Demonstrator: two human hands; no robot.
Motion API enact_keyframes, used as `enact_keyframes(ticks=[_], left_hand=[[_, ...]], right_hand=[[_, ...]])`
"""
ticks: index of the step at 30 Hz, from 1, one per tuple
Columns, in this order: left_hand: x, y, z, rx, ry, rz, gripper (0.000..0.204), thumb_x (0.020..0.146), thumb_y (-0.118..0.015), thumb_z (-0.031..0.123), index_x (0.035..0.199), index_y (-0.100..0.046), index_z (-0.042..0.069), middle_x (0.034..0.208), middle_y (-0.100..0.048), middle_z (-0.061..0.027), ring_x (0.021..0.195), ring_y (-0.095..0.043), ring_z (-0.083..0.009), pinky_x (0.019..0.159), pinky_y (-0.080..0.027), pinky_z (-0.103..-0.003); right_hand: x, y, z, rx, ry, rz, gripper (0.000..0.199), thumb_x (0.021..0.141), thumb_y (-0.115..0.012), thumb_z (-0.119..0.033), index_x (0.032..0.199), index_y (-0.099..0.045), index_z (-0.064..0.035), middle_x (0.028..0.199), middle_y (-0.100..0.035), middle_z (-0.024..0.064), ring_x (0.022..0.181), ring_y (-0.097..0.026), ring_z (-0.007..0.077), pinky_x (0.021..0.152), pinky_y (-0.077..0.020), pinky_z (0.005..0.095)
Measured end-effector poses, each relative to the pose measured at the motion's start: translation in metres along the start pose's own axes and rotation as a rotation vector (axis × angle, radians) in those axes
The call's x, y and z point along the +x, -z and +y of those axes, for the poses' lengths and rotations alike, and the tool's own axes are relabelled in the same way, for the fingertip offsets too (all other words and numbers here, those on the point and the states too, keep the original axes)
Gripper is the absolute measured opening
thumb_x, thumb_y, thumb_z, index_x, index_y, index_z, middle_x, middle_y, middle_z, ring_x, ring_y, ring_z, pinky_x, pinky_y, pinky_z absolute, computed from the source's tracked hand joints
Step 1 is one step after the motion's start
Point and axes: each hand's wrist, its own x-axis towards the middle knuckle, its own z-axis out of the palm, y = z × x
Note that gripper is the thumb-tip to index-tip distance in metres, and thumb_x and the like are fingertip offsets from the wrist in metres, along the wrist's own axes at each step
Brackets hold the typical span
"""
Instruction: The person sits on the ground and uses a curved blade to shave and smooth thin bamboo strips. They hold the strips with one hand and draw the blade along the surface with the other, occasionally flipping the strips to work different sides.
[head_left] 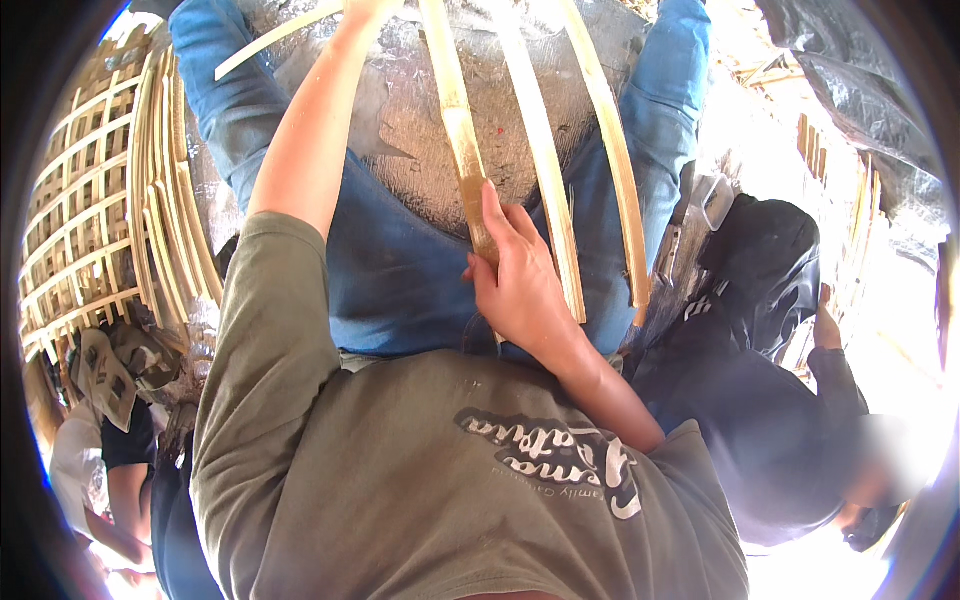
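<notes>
My right hand [525, 285] is closed around the near end of a split bamboo strip [456, 125], its thumb lying along the top. That strip runs away from me over my lap and past the upper edge of the view. Two more pale bamboo strips, a middle one [540, 140] and a right one [607, 115], lie to its right, untouched by this hand. My left arm stretches forward, and only part of my left hand [372, 8] shows at the upper edge; its fingers are cut off. A thin bamboo strip [275, 40] slants down to the left from beside it.
Between my blue-clad legs is a worn, brownish flat surface [415, 150]. A woven bamboo panel [90, 190] stands at left. One person in dark clothes [740, 400] sits close on my right; another person [125, 460] is at lower left. Dark plastic sheeting [860, 100] hangs at upper right.
</notes>
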Motion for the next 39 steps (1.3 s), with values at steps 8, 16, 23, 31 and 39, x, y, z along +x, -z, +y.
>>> enact_keyframes(ticks=[8, 16, 23, 31, 39], left_hand=[[-0.003, 0.004, 0.007, 0.028, 0.057, -0.046, 0.025, 0.094, -0.070, 0.026, 0.104, -0.075, 0.004, 0.091, -0.076, -0.0107, 0.074, -0.071, -0.0201, 0.071, -0.056, -0.036], [0.003, -0.004, -0.009, 0.044, -0.045, 0.014, 0.023, 0.091, -0.072, 0.027, 0.097, -0.076, 0.005, 0.084, -0.075, -0.0108, 0.069, -0.071, -0.0213, 0.066, -0.056, -0.036], [0.023, -0.017, -0.063, 0.171, -0.248, 0.059, 0.024, 0.091, -0.073, 0.033, 0.106, -0.076, 0.014, 0.089, -0.077, -0.0024, 0.076, -0.071, -0.0111, 0.072, -0.056, -0.028], [0.004, -0.007, -0.028, 0.023, -0.198, 0.106, 0.015, 0.083, -0.080, 0.022, 0.096, -0.078, 0.014, 0.083, -0.077, -0.0011, 0.073, -0.072, -0.0115, 0.071, -0.057, -0.028], [0.006, -0.010, -0.038, 0.073, -0.263, 0.112, 0.016, 0.089, -0.076, 0.026, 0.101, -0.078, 0.016, 0.083, -0.076, -0.0050, 0.067, -0.069, -0.0127, 0.066, -0.055, -0.029]], right_hand=[[-0.003, -0.012, -0.002, -0.095, 0.004, 0.024, 0.073, 0.087, -0.061, 0.004, 0.151, -0.028, 0.0053, 0.125, -0.051, 0.0294, 0.101, -0.061, 0.0466, 0.086, -0.0525, 0.0483], [-0.003, -0.017, -0.003, -0.176, 0.039, -0.001, 0.081, 0.088, -0.065, -0.005, 0.153, -0.019, 0.0039, 0.128, -0.047, 0.0315, 0.100, -0.060, 0.0518, 0.081, -0.0552, 0.0539], [0.005, -0.012, -0.010, -0.246, 0.127, 0.058, 0.085, 0.087, -0.067, -0.012, 0.154, -0.018, 0.0027, 0.126, -0.048, 0.0302, 0.089, -0.065, 0.0480, 0.073, -0.0586, 0.0498], [0.015, -0.016, -0.004, -0.352, 0.075, -0.003, 0.081, 0.087, -0.061, -0.007, 0.155, -0.017, 0.0044, 0.118, -0.050, 0.0281, 0.081, -0.067, 0.0446, 0.067, -0.0591, 0.0474], [0.012, -0.019, 0.008, -0.360, 0.100, 0.014, 0.078, 0.088, -0.056, -0.002, 0.154, -0.014, 0.0076, 0.120, -0.046, 0.0313, 0.078, -0.066, 0.0461, 0.067, -0.0589, 0.0469]])
